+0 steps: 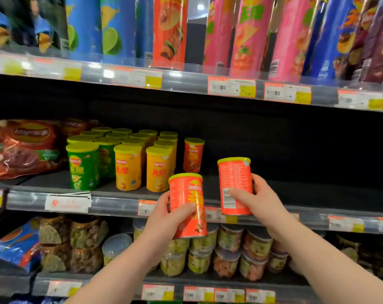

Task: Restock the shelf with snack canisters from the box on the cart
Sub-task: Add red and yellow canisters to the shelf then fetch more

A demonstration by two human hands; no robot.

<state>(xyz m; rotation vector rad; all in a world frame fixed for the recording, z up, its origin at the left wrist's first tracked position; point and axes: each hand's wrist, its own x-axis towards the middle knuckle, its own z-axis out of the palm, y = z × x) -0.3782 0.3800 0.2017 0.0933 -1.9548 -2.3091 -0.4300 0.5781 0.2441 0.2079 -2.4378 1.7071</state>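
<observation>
Orange snack canisters are sitting one in each hand, the left hand [164,218] gripping one canister [187,205] and the right hand [255,199] gripping the other canister [235,183] before the middle shelf [111,201].

tall canisters [247,36] above hands cut by top edge, price tags [231,86] print blurred, unreadable, red bags [28,148] left of left hand [164,218] clipped at frame edge, jars [227,253] below hands partly behind forearms [124,266], fingers of right hand [258,200] mostly behind orange canister [234,183]
</observation>
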